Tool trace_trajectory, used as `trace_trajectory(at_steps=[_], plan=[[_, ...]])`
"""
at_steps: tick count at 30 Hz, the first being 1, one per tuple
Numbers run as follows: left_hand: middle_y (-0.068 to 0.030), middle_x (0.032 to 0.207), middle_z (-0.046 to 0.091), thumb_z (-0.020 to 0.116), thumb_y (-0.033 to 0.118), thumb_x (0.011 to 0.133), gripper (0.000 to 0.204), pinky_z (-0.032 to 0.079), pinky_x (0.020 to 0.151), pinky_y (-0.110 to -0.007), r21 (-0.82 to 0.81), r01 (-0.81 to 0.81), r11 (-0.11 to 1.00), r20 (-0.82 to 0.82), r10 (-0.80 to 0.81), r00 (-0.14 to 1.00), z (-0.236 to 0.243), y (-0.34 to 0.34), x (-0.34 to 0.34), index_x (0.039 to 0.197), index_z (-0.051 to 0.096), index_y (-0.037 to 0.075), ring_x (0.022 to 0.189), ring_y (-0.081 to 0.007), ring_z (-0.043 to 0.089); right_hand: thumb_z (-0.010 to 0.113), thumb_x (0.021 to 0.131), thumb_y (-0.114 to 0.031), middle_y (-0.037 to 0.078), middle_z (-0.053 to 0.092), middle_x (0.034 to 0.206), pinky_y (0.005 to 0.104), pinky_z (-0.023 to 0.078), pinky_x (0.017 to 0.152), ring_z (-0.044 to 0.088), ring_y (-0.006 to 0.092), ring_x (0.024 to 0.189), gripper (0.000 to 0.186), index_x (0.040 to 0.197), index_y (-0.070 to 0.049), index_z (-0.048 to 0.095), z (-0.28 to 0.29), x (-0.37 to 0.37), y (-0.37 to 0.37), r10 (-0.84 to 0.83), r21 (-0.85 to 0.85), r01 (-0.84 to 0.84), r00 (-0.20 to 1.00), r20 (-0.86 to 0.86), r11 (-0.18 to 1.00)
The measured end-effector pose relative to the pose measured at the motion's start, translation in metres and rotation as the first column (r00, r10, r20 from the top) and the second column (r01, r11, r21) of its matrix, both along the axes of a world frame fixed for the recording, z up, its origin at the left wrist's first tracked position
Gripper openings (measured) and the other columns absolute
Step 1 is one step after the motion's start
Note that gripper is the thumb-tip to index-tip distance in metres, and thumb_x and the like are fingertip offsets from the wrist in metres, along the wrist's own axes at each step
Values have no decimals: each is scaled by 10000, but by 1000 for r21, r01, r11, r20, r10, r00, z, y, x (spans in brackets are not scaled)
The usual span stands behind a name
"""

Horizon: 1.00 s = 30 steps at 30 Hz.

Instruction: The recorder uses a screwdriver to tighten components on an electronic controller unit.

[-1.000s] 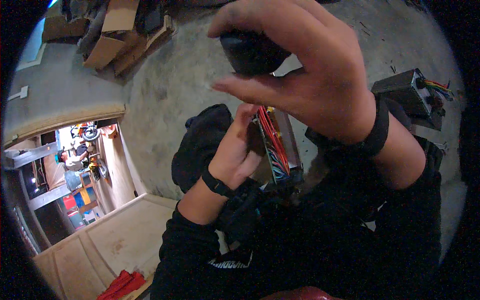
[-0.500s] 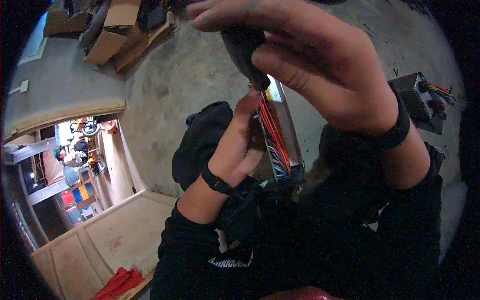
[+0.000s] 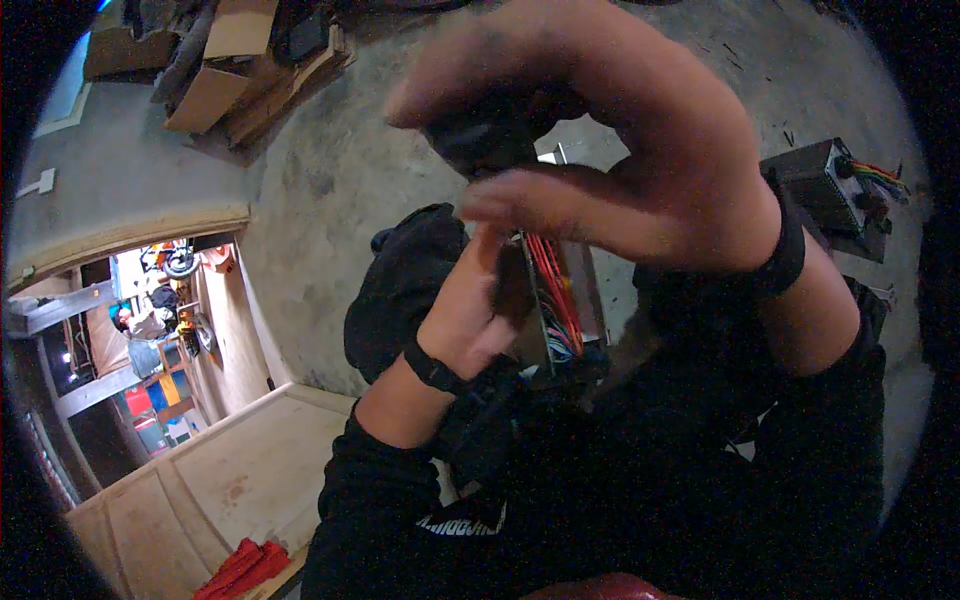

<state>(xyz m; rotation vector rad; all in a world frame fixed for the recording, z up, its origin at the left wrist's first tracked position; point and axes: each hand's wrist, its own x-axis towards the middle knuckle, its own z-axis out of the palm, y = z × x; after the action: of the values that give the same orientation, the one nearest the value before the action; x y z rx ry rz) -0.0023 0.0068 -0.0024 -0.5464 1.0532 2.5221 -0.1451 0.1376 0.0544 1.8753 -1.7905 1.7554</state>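
My right hand (image 3: pixel 640 150), blurred by motion, is raised with its fingers and thumb curled around a thick black tool handle (image 3: pixel 480 140). The tool's tip is hidden, so its exact kind cannot be made out. Below it my left hand (image 3: pixel 465 315) grips the left side of an open metal power supply case (image 3: pixel 597 300), its fingertips partly hidden behind the right thumb. A bundle of red wires (image 3: pixel 550 285) runs lengthwise inside the case, with blue and white ones bunched at its near end.
Another metal power supply (image 3: pixel 810 190) with coloured cables lies on the concrete floor (image 3: pixel 320 180) at the right. Cardboard boxes (image 3: pixel 240 30) are heaped at the far left. A wooden panel (image 3: pixel 240 460) bearing a red cloth (image 3: pixel 245 568) is at the lower left, near a doorway.
My right hand has curled further around the black handle, its thumb moving left and down across it. The handle's lower end is now covered. My left hand stays at the case.
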Motion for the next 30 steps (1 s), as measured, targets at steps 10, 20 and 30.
trace_trajectory(at_steps=[10, 20, 30], plan=[[-91, 1285, 532, 420, 483, 961, 548, 450, 988, -400, -65, -1, 998, 134, 9, 991, 1, 2, 0, 1338, 407, 86, 1158, -236, 539, 646, 876, -251, 89, 558, 949, 333, 493, 728, 583, 214, 841, 299, 1077, -37, 585, 7, 1, 9, -142, -116, 159, 979, 147, 980], [-102, 1311, 513, 388, 512, 961, 591, 463, 979, -436, -113, -11, 994, 132, 26, 991, -6, -5, 4, 1378, 369, 92, 1169, -270, 532, 634, 875, -149, 125, 577, 1086, 350, 508, 812, 603, 245, 922, 342, 1189, -37, 554, -2, -16, -23, 19, -157, -53, 978, -209, 986], [-80, 1266, 561, 508, 479, 924, 565, 462, 967, -427, -40, -117, 992, 65, 119, 991, 1, -7, -2, 1343, 432, 109, 1129, -248, 561, 601, 881, -76, 145, 592, 1182, 387, 497, 906, 597, 276, 1061, 435, 1300, -44, 490, -11, 4, -1, 119, -34, -114, 957, 265, 993]])
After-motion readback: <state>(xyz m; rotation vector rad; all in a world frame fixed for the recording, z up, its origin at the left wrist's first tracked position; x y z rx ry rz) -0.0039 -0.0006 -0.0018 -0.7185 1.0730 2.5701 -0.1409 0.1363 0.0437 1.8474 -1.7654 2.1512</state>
